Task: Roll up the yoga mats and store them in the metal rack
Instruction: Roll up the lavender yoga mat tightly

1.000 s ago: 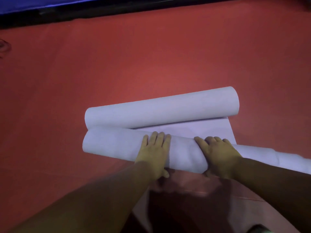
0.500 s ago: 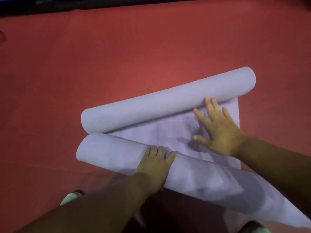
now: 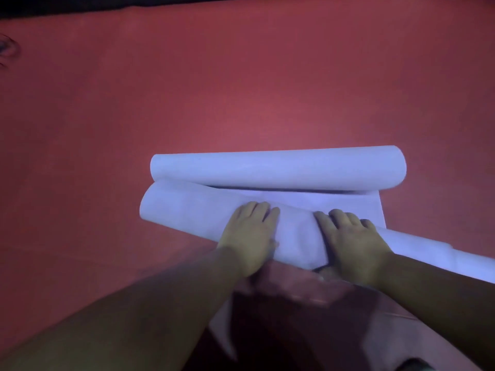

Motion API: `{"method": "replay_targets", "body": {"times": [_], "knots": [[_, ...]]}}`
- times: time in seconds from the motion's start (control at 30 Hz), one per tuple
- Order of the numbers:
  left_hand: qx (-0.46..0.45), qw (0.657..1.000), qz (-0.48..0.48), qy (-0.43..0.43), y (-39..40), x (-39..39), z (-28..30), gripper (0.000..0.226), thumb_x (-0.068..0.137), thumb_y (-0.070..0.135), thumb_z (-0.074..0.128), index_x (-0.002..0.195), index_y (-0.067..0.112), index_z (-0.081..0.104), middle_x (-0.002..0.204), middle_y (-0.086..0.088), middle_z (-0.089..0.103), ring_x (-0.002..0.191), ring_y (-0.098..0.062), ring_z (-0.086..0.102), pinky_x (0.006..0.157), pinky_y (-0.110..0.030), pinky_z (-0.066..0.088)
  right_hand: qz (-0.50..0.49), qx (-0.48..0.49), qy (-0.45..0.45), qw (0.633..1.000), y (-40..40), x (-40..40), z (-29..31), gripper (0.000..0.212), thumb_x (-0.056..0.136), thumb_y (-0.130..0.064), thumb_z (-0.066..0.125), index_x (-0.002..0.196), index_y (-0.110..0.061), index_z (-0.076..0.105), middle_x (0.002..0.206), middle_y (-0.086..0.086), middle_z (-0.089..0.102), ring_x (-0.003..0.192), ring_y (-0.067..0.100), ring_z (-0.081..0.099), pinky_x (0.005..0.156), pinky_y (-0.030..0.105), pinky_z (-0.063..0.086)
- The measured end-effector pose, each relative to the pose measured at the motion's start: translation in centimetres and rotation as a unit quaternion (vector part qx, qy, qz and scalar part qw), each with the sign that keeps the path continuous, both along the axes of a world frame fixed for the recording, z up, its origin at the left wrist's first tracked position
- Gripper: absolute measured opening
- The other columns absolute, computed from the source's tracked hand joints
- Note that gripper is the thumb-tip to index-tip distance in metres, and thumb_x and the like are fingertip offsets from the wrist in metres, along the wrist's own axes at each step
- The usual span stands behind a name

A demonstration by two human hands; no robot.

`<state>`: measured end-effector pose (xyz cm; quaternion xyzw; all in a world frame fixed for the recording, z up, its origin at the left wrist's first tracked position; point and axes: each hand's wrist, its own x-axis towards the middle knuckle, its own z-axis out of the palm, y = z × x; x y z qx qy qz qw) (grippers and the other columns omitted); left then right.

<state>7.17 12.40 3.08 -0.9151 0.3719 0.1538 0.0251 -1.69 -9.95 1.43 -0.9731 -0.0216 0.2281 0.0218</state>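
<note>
A pale lilac yoga mat lies on the red floor, rolled at both ends. Its far roll (image 3: pixel 278 170) lies across the view, and its near roll (image 3: pixel 187 210) runs from the left down toward the right edge. A narrow flat strip (image 3: pixel 348 204) shows between them. My left hand (image 3: pixel 249 236) lies flat on top of the near roll, fingers pointing away from me. My right hand (image 3: pixel 353 245) presses on the same roll just to the right, fingers spread over its top. The metal rack is out of view.
Red floor covering (image 3: pixel 241 89) spreads all around the mat. A dark strip (image 3: pixel 107 1) borders it at the top edge, and a dark mark (image 3: pixel 8 49) sits at the far left. My legs (image 3: pixel 294 330) are in shadow right below the near roll.
My right hand left the flat part near the far roll and came back onto the near roll beside my left hand. The flat strip between the rolls has become narrower.
</note>
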Motion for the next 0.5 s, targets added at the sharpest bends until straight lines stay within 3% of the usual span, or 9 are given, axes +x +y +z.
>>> {"method": "replay_targets", "body": {"times": [0.07,0.1,0.2,0.3,0.43,0.5], "knots": [[0.074,0.997,-0.030,-0.007,0.1,-0.1,0.3,0.115,0.079,0.062,0.072,0.160,0.013,0.007,0.160,-0.008,0.016,0.149,-0.032,0.014,0.122,-0.049,0.013,-0.008,-0.024,0.043,0.999,0.2,0.9,-0.1,0.138,0.053,-0.082,0.067,0.156,-0.023,-0.004,0.143,0.006,0.034,0.131,0.029,0.040,0.105,0.047,0.037],[0.099,0.994,-0.036,-0.012,-0.1,0.0,0.4,0.124,0.075,0.063,0.075,0.159,0.012,0.002,0.161,-0.009,0.012,0.150,-0.033,0.010,0.122,-0.053,0.010,-0.014,-0.023,0.046,0.999,0.2,1.3,-0.1,0.138,0.054,-0.079,0.068,0.156,-0.024,-0.006,0.141,0.005,0.036,0.129,0.028,0.041,0.104,0.047,0.038],[0.117,0.993,-0.024,-0.017,-1.1,-0.1,0.6,0.132,0.070,0.062,0.081,0.158,0.008,-0.001,0.160,-0.013,0.011,0.150,-0.037,0.009,0.121,-0.058,0.007,-0.033,0.027,0.044,0.998,-0.4,2.1,0.3,0.126,0.050,-0.073,0.072,0.151,-0.031,0.009,0.126,-0.001,0.046,0.118,0.026,0.047,0.096,0.045,0.042],[0.108,0.993,-0.036,-0.034,-1.3,-1.0,0.7,0.131,0.062,0.061,0.085,0.155,0.006,0.010,0.151,-0.017,0.025,0.138,-0.040,0.026,0.117,-0.058,0.018,-0.043,0.069,0.053,0.995,-0.2,0.8,1.0,0.118,0.048,-0.069,0.072,0.147,-0.034,0.016,0.121,-0.005,0.047,0.115,0.023,0.049,0.093,0.043,0.044],[0.074,0.991,-0.109,-0.030,1.3,-4.1,-0.8,0.125,0.045,0.062,0.086,0.145,0.004,0.038,0.133,-0.022,0.047,0.115,-0.040,0.043,0.107,-0.056,0.037,-0.026,0.121,0.084,0.989,1.7,-4.0,1.1,0.128,0.052,-0.070,0.067,0.156,-0.034,0.001,0.146,-0.008,0.034,0.132,0.019,0.041,0.105,0.038,0.041],[0.034,0.990,-0.120,-0.071,2.8,-5.8,-1.6,0.106,0.046,0.056,0.081,0.136,0.007,0.054,0.122,-0.019,0.059,0.106,-0.037,0.045,0.096,-0.051,0.050,0.000,0.164,0.099,0.981,1.5,-5.4,-0.1,0.130,0.053,-0.076,0.064,0.158,-0.036,-0.001,0.155,-0.012,0.025,0.139,0.015,0.033,0.112,0.035,0.035]]}}
